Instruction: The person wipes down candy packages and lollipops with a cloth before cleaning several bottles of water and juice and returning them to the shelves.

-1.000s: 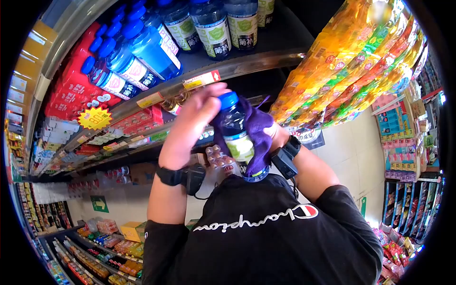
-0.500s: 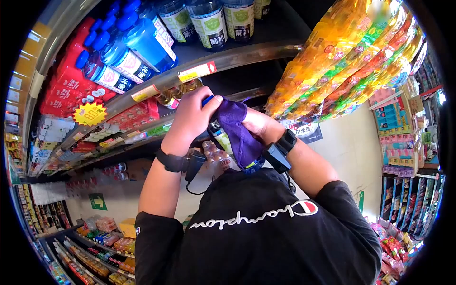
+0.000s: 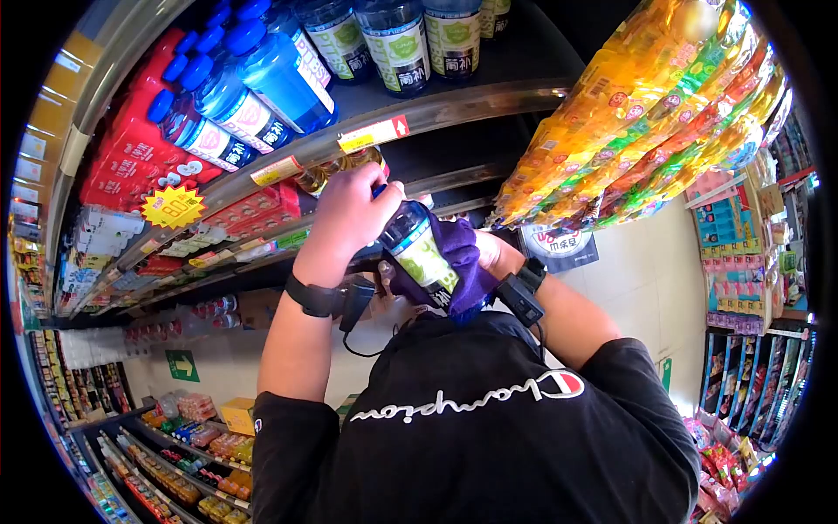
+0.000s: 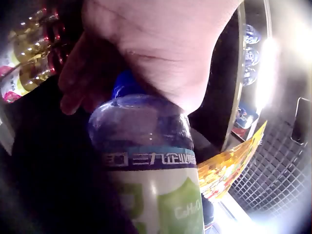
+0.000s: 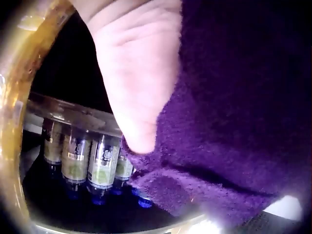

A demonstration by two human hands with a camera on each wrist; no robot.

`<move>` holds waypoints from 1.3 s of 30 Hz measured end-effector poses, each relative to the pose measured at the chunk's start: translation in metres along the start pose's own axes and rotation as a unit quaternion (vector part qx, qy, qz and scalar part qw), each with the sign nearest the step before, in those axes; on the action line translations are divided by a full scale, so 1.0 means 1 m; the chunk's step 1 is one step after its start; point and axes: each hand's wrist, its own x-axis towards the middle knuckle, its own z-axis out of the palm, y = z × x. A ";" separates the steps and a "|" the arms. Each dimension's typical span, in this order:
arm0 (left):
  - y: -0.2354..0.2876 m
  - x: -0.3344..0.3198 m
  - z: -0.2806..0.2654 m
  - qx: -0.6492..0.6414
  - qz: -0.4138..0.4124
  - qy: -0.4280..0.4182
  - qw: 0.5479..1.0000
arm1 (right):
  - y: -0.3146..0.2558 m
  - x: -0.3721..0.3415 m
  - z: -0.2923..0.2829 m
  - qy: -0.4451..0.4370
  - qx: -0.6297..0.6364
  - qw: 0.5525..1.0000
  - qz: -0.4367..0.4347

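Note:
My left hand (image 3: 349, 210) curls round the blue cap of a bottle (image 3: 426, 262) with a green and white label, which leans in front of my chest. In the left wrist view, that hand (image 4: 151, 44) covers most of the cap above the bottle's clear shoulder (image 4: 146, 117). A purple cloth (image 3: 464, 262) wraps the bottle's right side and lower part, held against it by my right hand (image 3: 499, 253). The right wrist view shows the thumb side of that hand (image 5: 136, 63) against the cloth (image 5: 219, 126), its other fingers hidden.
Similar bottles (image 3: 397, 48) stand on the upper shelf, behind a curved rail (image 3: 454, 106) with price tags. Large yellow packets (image 3: 611, 122) hang at the right. Red packs (image 3: 131, 157) fill the shelf's left part, and a floor sign (image 3: 559, 244) lies beyond my right wrist.
My left hand has gone from raised, loose fingers beside the cap to gripping it. The cloth, across the bottle's front half a second ago, has shifted right, showing more label.

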 end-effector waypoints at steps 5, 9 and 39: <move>-0.009 0.005 -0.019 -0.107 -0.001 0.042 0.993 | 0.008 0.004 -0.028 0.011 0.000 1.000 -0.007; 0.002 0.004 -0.048 -0.079 0.068 0.082 0.991 | 0.002 -0.003 0.008 0.064 0.059 0.996 -0.023; 0.090 -0.004 -0.049 -0.076 0.123 0.150 0.978 | 0.002 0.030 0.003 0.378 -0.166 0.859 -0.302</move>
